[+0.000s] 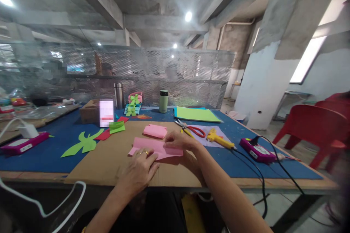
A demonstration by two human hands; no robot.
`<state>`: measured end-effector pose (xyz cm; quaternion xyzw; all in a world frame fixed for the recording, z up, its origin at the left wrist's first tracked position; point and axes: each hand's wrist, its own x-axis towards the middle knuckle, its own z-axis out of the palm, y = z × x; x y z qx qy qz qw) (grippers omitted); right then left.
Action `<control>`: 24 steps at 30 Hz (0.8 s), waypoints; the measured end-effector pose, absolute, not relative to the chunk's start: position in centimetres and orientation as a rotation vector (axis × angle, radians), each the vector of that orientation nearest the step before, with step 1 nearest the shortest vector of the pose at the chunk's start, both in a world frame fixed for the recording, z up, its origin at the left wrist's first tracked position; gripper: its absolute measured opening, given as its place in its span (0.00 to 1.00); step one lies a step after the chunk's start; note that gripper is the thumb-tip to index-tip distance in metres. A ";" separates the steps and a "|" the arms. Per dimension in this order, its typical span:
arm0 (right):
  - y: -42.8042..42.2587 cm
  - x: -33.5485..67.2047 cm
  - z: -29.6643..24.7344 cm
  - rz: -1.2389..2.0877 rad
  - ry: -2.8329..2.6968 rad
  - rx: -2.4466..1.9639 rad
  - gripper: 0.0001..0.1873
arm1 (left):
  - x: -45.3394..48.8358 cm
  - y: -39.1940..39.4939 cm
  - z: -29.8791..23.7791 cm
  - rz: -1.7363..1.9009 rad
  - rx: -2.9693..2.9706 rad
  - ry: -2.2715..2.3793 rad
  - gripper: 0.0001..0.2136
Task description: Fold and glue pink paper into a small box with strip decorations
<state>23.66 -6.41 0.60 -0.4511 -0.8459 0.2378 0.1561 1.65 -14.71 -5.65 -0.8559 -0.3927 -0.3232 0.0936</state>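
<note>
In the head view, the pink paper (156, 146) lies on brown cardboard (101, 162), under both hands. The left hand (142, 164) rests nearly flat on its near side, fingers a little apart. The right hand (180, 142) curls over the other end; I cannot tell if it pinches. The paper looks light, thin and easy to crease, so its ends seem good to hold. Past the hands sits a pink bundle (154, 131); right of the right hand lie scissors (197, 130) and a glue gun (218, 139). Bare cardboard gives room left of the left hand, and the bench (246, 171) ends just nearer than the hands
</note>
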 end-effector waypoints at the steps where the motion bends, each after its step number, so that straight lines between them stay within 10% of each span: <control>1: -6.5 23.6 0.7 0.670 -2.421 -1.290 0.08 | 1.7 -14.7 -5.6 -0.963 -2.530 -1.166 0.10; 24: -6.3 23.1 -0.2 0.698 -2.397 -1.177 0.15 | -1.0 -9.5 -1.8 -0.715 -2.867 -1.514 0.18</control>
